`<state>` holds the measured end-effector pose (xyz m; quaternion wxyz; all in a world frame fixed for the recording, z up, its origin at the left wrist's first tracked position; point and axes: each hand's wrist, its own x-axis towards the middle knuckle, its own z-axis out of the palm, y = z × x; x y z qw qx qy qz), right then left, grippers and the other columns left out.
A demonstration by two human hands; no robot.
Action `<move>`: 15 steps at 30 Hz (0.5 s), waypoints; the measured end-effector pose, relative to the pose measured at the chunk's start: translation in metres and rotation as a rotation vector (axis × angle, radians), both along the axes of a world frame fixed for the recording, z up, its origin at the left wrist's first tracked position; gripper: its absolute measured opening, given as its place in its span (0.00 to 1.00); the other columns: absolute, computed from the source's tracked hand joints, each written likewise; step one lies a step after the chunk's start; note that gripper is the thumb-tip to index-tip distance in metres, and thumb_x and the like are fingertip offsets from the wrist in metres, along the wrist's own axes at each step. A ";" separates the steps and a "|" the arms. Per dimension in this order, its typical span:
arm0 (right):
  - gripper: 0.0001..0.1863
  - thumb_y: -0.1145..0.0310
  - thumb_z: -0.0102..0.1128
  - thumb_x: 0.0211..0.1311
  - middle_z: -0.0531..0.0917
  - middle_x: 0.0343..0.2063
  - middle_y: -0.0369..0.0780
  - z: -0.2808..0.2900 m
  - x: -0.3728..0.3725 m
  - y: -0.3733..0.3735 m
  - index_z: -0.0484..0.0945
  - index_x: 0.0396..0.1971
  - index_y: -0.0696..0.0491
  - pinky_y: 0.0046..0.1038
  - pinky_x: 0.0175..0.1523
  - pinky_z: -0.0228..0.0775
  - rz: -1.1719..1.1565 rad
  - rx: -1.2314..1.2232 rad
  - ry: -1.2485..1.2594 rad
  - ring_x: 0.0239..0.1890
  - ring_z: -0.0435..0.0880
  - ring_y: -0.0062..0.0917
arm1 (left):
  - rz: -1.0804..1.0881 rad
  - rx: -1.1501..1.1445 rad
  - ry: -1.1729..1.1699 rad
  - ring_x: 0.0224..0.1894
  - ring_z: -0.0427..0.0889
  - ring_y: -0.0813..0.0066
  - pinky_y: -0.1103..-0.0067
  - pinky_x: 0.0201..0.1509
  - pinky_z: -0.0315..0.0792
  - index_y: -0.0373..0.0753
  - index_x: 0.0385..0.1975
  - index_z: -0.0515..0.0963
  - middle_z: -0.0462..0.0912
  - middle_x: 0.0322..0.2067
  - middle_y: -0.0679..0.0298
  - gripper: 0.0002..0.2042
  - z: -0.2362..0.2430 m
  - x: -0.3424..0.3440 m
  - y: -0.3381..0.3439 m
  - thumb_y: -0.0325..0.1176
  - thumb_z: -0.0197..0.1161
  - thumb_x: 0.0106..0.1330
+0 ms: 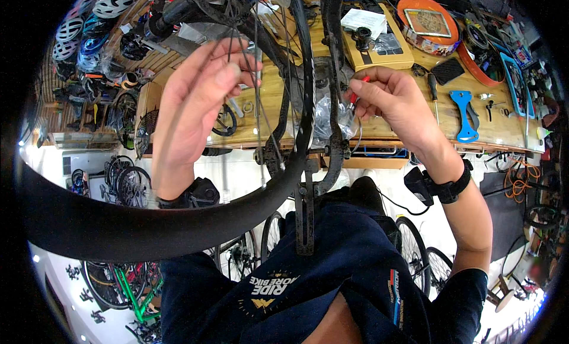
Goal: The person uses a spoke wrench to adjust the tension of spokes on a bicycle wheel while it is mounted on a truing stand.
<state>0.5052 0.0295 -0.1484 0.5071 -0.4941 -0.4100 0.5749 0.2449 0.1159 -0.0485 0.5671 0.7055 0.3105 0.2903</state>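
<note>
A black bicycle wheel [237,216] stands in a worn black metal truing stand [305,213] at the bench edge, its spokes crossing the upper middle. My left hand [201,101] is among the spokes, fingers curled with the thumb and fingertips at a spoke [257,107]; the exact grip is partly hidden. Right of the stand, my right hand [391,101] pinches a small red-handled tool [355,96]. A clear plastic bag [329,124] lies beside the stand's base.
The wooden bench [403,136] bears a yellow box [379,53], orange round tray [430,6], screwdriver [434,89], blue flat tool [465,115] and blue tray [515,83]. Helmets [70,29] line the left wall; several bicycles [127,178] stand around.
</note>
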 end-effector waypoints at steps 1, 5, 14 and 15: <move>0.14 0.65 0.60 0.66 0.85 0.31 0.37 0.000 0.000 0.000 0.77 0.42 0.61 0.15 0.36 0.69 -0.002 0.001 0.003 0.27 0.78 0.13 | 0.006 0.043 0.037 0.49 0.76 0.67 0.77 0.54 0.67 0.27 0.61 0.62 0.76 0.49 0.52 0.31 -0.004 0.002 -0.001 0.44 0.58 0.67; 0.14 0.65 0.60 0.66 0.85 0.32 0.37 -0.001 -0.001 -0.001 0.77 0.42 0.61 0.15 0.36 0.69 -0.003 -0.004 -0.002 0.27 0.79 0.13 | -0.013 0.017 -0.043 0.51 0.76 0.66 0.74 0.59 0.67 0.28 0.61 0.61 0.76 0.50 0.53 0.30 -0.032 0.004 0.006 0.33 0.65 0.62; 0.14 0.65 0.61 0.66 0.84 0.30 0.38 -0.001 -0.003 0.001 0.77 0.41 0.62 0.17 0.36 0.72 0.009 0.005 0.006 0.28 0.79 0.15 | -0.045 0.042 -0.018 0.52 0.77 0.66 0.73 0.60 0.67 0.29 0.60 0.62 0.76 0.51 0.53 0.28 -0.043 0.004 0.014 0.29 0.65 0.61; 0.15 0.65 0.60 0.66 0.85 0.33 0.39 -0.001 -0.002 0.002 0.76 0.43 0.62 0.17 0.38 0.72 0.027 -0.002 -0.010 0.29 0.79 0.14 | -0.050 0.037 -0.031 0.52 0.77 0.66 0.73 0.60 0.67 0.29 0.60 0.62 0.76 0.51 0.53 0.28 -0.042 0.003 0.014 0.29 0.65 0.61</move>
